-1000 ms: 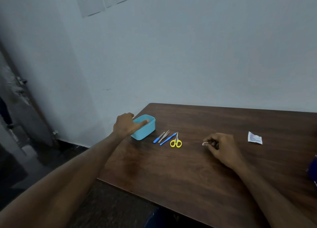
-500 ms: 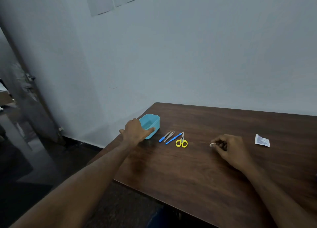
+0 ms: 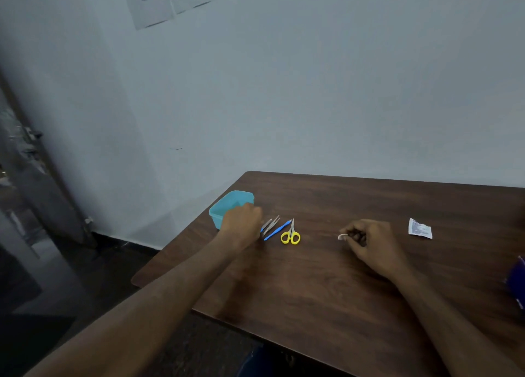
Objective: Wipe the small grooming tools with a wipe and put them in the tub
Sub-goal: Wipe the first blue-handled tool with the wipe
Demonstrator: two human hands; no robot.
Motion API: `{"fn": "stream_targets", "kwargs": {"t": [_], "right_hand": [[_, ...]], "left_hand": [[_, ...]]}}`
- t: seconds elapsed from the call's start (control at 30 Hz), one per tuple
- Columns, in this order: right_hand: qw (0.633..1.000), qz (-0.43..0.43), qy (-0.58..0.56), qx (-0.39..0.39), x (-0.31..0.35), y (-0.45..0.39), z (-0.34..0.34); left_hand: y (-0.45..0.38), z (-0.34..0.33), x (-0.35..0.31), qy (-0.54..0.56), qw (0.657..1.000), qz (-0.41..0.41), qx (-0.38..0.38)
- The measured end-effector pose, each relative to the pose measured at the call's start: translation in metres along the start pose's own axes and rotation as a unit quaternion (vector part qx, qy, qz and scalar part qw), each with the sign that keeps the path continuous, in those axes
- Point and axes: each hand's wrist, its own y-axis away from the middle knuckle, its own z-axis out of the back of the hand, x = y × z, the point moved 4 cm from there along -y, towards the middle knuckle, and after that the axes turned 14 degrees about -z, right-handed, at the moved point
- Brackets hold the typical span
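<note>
Tweezers [image 3: 270, 224] lie on the counter [image 3: 326, 285] beside our left hand [image 3: 241, 223], whose grip we cannot tell, so we should lift them cleanly toward the wipe [image 3: 342, 237] pinched in our right hand [image 3: 369, 244].

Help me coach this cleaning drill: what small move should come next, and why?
Probably the left hand should pinch the nearest tool, the tweezers, and lift it toward the wipe held in the right hand. All the tools still lie on the table beside the tub, and the left hand is already at them.
</note>
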Motion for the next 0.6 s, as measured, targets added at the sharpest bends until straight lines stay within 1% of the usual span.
{"fn": "stream_targets", "kwargs": {"t": [0.1, 0.2, 0.33, 0.5, 0.57, 0.6], "right_hand": [[1.000, 0.000, 0.003, -0.002, 0.001, 0.000, 0.002], [1.000, 0.002, 0.001, 0.002, 0.002, 0.001, 0.003], [1.000, 0.011, 0.011, 0.018, 0.004, 0.001, 0.000], [1.000, 0.010, 0.019, 0.009, 0.004, 0.003, 0.003], [1.000, 0.001, 0.015, -0.016, 0.005, 0.004, 0.008], [1.000, -0.005, 0.007, -0.030, 0.006, 0.004, 0.010]], "left_hand": [[0.003, -0.009, -0.006, -0.025, 0.999, 0.012, 0.026], [0.009, -0.010, -0.009, -0.041, 0.998, 0.025, 0.030], [0.013, -0.008, -0.007, -0.015, 0.998, 0.058, 0.021], [0.013, -0.013, 0.000, 0.089, 0.991, 0.100, -0.018], [0.013, -0.010, -0.001, 0.128, 0.983, 0.117, -0.061], [0.013, -0.006, -0.001, 0.147, 0.976, 0.126, -0.100]]}}
